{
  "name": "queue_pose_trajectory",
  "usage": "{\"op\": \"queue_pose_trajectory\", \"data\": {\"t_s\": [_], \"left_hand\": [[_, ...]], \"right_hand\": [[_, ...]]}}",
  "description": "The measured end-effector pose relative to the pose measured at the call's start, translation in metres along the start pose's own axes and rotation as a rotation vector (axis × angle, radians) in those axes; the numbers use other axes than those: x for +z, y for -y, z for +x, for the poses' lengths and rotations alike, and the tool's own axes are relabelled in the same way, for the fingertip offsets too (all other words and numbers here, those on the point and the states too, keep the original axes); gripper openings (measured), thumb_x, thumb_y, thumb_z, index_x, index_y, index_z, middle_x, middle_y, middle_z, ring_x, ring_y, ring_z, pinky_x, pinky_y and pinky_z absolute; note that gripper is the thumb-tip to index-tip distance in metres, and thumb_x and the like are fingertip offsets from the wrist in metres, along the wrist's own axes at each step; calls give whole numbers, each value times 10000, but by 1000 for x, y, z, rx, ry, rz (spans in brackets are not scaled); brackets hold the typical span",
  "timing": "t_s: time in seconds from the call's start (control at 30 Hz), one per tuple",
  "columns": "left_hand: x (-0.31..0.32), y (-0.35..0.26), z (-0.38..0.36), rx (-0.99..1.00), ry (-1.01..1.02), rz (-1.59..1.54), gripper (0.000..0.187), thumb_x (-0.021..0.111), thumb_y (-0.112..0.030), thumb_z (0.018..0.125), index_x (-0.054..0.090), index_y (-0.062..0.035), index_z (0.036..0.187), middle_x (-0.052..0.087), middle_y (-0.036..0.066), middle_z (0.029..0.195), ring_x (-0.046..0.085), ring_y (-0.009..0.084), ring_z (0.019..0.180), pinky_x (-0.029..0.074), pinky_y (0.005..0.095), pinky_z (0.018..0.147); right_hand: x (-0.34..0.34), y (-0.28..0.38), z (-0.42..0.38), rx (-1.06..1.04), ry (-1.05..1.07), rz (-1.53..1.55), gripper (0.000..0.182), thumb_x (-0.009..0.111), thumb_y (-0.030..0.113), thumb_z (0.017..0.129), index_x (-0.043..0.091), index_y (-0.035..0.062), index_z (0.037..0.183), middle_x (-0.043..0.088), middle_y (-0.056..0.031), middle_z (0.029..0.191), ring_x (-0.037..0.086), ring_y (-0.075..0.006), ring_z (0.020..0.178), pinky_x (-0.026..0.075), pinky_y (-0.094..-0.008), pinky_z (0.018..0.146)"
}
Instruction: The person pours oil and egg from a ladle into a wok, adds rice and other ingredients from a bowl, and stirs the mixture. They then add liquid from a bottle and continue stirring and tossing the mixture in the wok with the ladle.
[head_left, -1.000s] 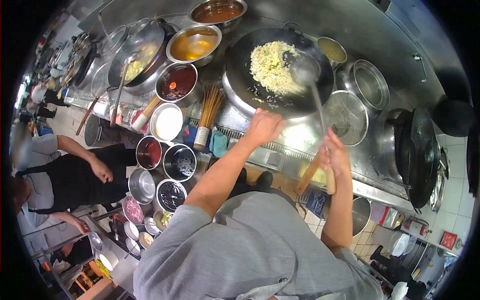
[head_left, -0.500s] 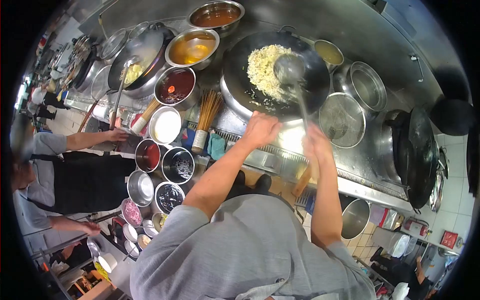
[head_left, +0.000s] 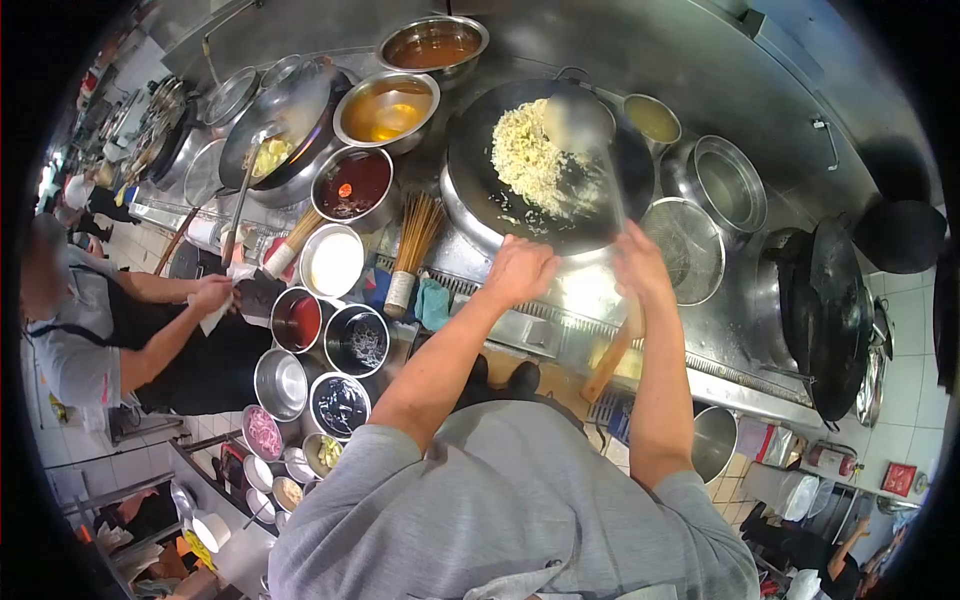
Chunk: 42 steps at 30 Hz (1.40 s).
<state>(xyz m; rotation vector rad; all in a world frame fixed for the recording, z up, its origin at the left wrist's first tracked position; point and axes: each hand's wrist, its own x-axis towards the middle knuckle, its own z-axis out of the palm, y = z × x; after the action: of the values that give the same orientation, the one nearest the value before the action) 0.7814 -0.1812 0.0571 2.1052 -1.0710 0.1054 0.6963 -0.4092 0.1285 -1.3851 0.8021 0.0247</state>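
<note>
My right hand [head_left: 642, 265] is closed around the handle of a ladle [head_left: 580, 122]. Its wooden end [head_left: 604, 372] sticks out below my fist. The ladle's round bowl, blurred by motion, is over the right part of the fried rice [head_left: 530, 155], which lies in a large black wok [head_left: 478, 198]. My left hand [head_left: 522, 270] is closed at the wok's near rim, its fingertips partly hidden. A bamboo brush [head_left: 410, 255] lies to the left of that hand, beside a green cloth [head_left: 432, 303].
Bowls of orange liquid [head_left: 388, 108] and dark red sauce [head_left: 352, 185] stand left of the wok. Right of it are a mesh strainer [head_left: 690, 250] and a metal pot [head_left: 730, 185]. A co-worker [head_left: 200, 300] stands at a second wok [head_left: 270, 125] on the left.
The ladle's bowl has risen slightly and my right hand has shifted a little up and right. My left hand stays at the rim. The co-worker's hands have come together at a white cloth.
</note>
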Motion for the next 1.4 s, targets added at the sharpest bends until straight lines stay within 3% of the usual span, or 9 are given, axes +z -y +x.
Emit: {"op": "queue_pose_trajectory", "data": {"t_s": [0.4,0.5,0.63,0.77,0.93,1.03,1.07,1.2,1.4], "left_hand": [[0,-1,1,6,21,18,319,641,-292,966,628,-72,736,687,142,747,654,369,764,438,480,785],[0,-3,-2,3,18,24,313,636,-295,968,635,-73,747,689,143,750,657,370,770,440,479,793],[-2,-3,-2,2,32,29,301,633,-295,968,647,-75,763,694,145,759,662,366,784,443,480,809],[-4,-5,-1,-17,30,46,301,622,-296,975,659,-73,776,700,152,778,665,362,797,450,469,830],[-5,-6,0,-26,43,25,304,617,-296,977,660,-75,773,705,152,781,662,366,798,446,475,842],[-4,-4,-3,-18,44,26,305,616,-295,978,658,-76,769,702,154,773,659,364,791,442,480,842],[-3,-3,-1,-12,36,25,306,615,-294,978,658,-77,767,701,154,770,657,363,788,441,482,842],[-6,-4,-1,-20,30,15,304,625,-288,973,645,-82,751,685,145,747,652,358,777,434,482,821],[2,0,0,29,-8,34,304,641,-272,971,624,-78,737,685,130,749,645,355,764,429,472,794]], "right_hand": [[25,17,32,67,97,218,602,556,247,1076,352,196,1640,532,-35,710,439,-128,479,400,-329,415],[52,24,14,-203,-94,-486,598,563,240,1073,356,194,1632,536,-35,713,427,-117,473,380,-314,407],[41,10,44,139,292,371,632,547,227,1074,308,190,1658,517,-33,691,438,-125,455,407,-330,397],[39,17,34,-106,109,-113,548,557,207,1082,373,204,1599,492,-21,686,402,-109,454,369,-321,392],[39,18,46,120,230,291,618,543,224,1075,326,214,1654,470,-23,668,410,-126,443,394,-338,400],[38,21,27,-147,33,-254,617,576,264,1063,364,198,1639,523,-49,720,418,-120,448,407,-335,405],[28,29,9,-183,-92,-533,626,586,284,1045,386,166,1626,686,-123,851,619,-250,548,532,-429,530],[-15,-11,40,-540,-323,-911,579,562,268,1032,441,153,1586,726,-272,1165,682,-504,1082,530,-531,935],[34,-42,32,-713,-140,-951,654,624,184,983,407,253,1596,706,-315,985,692,-498,919,539,-564,811]]}}
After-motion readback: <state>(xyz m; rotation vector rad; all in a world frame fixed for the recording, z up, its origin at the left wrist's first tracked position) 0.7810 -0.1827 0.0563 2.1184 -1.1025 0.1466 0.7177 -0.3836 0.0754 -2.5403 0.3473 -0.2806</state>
